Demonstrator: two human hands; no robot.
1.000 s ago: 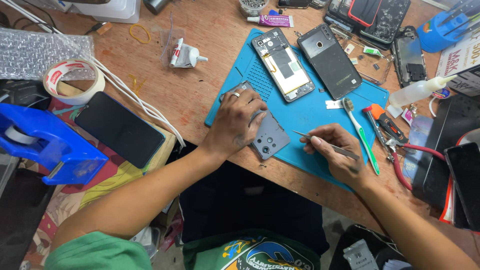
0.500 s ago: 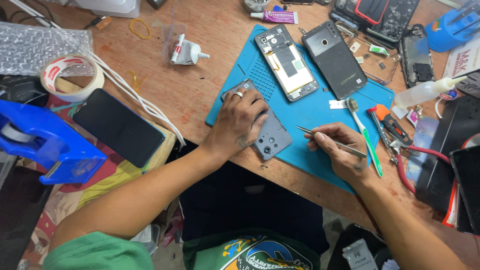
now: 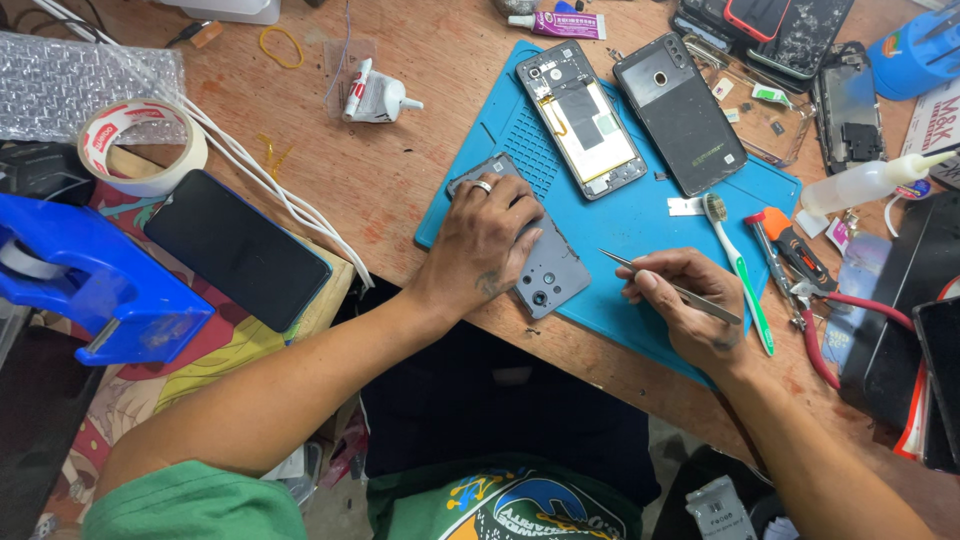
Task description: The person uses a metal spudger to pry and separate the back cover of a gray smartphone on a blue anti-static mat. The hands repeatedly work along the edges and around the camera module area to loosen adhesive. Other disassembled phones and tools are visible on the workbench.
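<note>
down on the desk [image 3: 400,180], the blue mat [image 3: 640,230] carried a grey phone [image 3: 545,265] at its near-left edge, long axis slanting from far-left to near-right. left hand [image 3: 485,240] lay flat over its upper half, fingers spread. right hand [image 3: 685,305], just right of it, pinched tweezers [image 3: 665,285] whose tip pointed left toward the phone, not touching.

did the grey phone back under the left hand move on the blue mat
No. The grey phone back sits at the same near-left corner of the blue mat, left hand pressing it.
</note>
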